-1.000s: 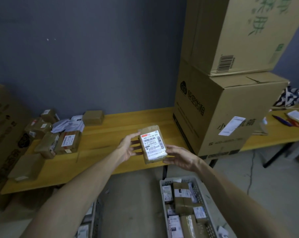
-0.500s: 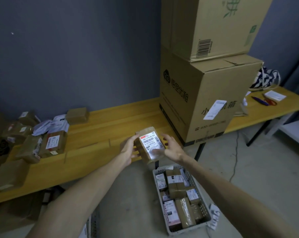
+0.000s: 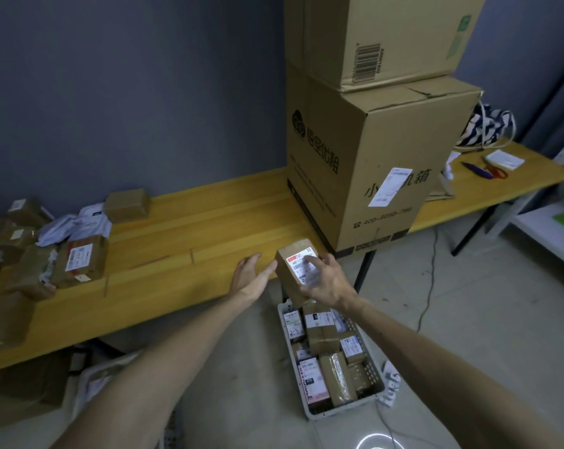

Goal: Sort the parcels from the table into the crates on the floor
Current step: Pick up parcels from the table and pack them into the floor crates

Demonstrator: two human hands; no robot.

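A small brown cardboard parcel (image 3: pixel 288 283) with a white barcode label, gripped by the right hand (image 3: pixel 327 283), hangs tilted off the front edge of the yellow wooden bench (image 3: pixel 193 228), above a pale plastic crate (image 3: pixel 339 411) on the floor that is packed with labelled parcels. More brown parcels (image 3: pixel 79 259) cluster at the bench's left end.

We see a table (image 3: pixel 193 241) of yellow wood, smooth, with a soft sheen and faint grain lines. The parcel (image 3: pixel 288 283) looks like dull brown paper or card, and its label (image 3: pixel 301 265) is white paper, bright with glare. The crate (image 3: pixel 345 409) is pale plastic with perforated walls. The lower carton (image 3: pixel 387 150) and upper carton (image 3: pixel 387 34) are matt brown cardboard, the lower 1 creased on top. The wall (image 3: pixel 128 92) is matt grey, the floor (image 3: pixel 468 319) pale and smooth. The bag (image 3: pixel 488 124) looks like striped cloth. The leg (image 3: pixel 470 233) is black, seemingly metal.
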